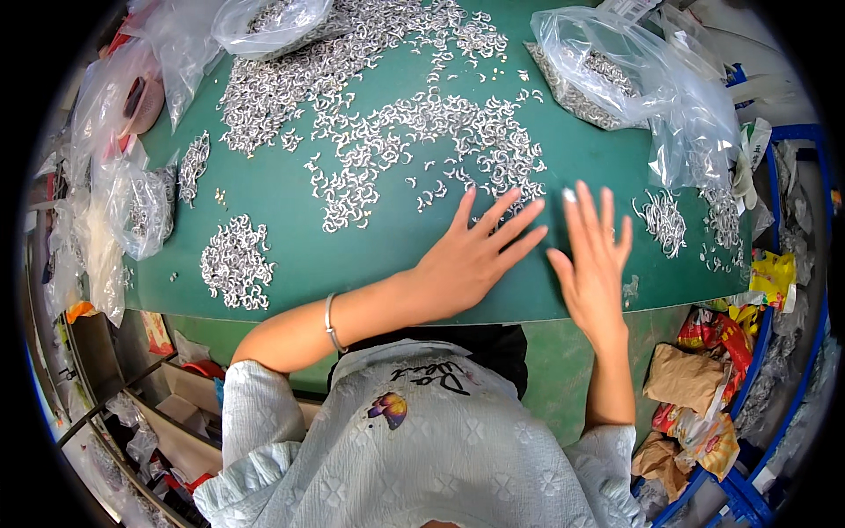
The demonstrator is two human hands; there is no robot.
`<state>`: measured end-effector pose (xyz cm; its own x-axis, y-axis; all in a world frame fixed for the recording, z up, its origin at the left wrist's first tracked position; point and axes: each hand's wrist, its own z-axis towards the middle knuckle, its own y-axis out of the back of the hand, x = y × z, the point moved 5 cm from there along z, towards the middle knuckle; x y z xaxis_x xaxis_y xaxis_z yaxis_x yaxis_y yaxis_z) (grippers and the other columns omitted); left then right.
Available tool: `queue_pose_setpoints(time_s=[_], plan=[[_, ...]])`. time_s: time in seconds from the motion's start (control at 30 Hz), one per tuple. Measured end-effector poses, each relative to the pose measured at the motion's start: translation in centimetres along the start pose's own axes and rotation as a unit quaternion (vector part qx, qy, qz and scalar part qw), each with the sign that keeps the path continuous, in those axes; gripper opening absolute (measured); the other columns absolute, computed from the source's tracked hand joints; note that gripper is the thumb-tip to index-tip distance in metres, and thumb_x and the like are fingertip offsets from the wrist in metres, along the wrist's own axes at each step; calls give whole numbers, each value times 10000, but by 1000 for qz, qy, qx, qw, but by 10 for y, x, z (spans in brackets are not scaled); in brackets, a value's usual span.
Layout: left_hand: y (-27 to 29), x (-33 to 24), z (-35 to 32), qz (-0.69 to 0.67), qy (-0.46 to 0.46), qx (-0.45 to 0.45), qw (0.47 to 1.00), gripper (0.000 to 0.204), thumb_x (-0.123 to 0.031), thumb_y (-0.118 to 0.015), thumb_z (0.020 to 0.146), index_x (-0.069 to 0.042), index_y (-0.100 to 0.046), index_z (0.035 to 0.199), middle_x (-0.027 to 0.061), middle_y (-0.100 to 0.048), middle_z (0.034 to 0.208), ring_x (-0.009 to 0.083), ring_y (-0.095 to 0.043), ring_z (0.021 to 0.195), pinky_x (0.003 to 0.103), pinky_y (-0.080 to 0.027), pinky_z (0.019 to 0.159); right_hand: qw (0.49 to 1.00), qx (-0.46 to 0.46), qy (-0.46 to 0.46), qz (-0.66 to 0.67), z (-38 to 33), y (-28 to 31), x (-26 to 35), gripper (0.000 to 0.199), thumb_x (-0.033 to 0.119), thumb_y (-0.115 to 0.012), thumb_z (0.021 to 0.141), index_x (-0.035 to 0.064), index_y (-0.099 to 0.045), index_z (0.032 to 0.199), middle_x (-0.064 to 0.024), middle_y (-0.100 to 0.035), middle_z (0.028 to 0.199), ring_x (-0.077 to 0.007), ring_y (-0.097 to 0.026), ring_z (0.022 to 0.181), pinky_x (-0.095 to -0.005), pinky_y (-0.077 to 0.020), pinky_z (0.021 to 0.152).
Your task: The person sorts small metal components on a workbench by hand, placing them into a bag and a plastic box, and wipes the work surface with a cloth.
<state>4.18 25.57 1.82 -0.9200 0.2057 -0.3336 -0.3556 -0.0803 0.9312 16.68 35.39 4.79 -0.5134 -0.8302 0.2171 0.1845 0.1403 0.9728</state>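
Note:
Many small curved silver metal pieces (422, 119) lie spread over the green tabletop (405, 264), thickest toward the far left. My left hand (482, 251) reaches across to the middle with its fingers spread, its fingertips at the near right edge of the scattered pieces. Beside it, my right hand (594, 251) is stretched out flat over the table, fingers apart, with something pale on one fingertip. I see nothing held in either hand. A separate small pile of the curved pieces (238, 262) sits at the near left, and another pile (662, 222) lies right of my right hand.
Clear plastic bags of metal pieces stand at the far right (585, 75), far left (273, 26) and left edge (141, 211). A pink basket (145, 106) is at the left. Below the table's right end are a blue rack (805, 387) and brown paper packages (685, 378).

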Motion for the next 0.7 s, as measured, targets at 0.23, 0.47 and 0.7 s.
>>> queue_pose_setpoints(time_s=[0.23,0.47,0.7], plan=[[1,22,-24,45,81,10,996,528,-130,-581,875,-40,-448,1378,127,-327,1512,337,-262,1420,643,-225,1081,993,71,55,78,14,-39,29,646,294,-639,877,33,-401,1419,-123,-282,1542,-362,-194,1444,-629,-149,1104],[22,28,-64,-24,195,-42,980,611,49,-535,761,-7,-451,1364,148,-339,1508,334,-280,1421,597,-174,1129,986,125,79,83,-5,-42,57,742,360,-679,828,13,-395,1418,-124,-253,1557,-353,-183,1450,-642,-136,1107],[18,6,-67,-42,166,-20,985,621,-48,-617,816,-40,-420,1405,145,-308,1530,367,-266,1419,654,-179,1094,989,86,65,102,0,-31,45,649,241,-652,854,20,-405,1412,-108,-290,1541,-360,-196,1444,-645,-118,1104]])
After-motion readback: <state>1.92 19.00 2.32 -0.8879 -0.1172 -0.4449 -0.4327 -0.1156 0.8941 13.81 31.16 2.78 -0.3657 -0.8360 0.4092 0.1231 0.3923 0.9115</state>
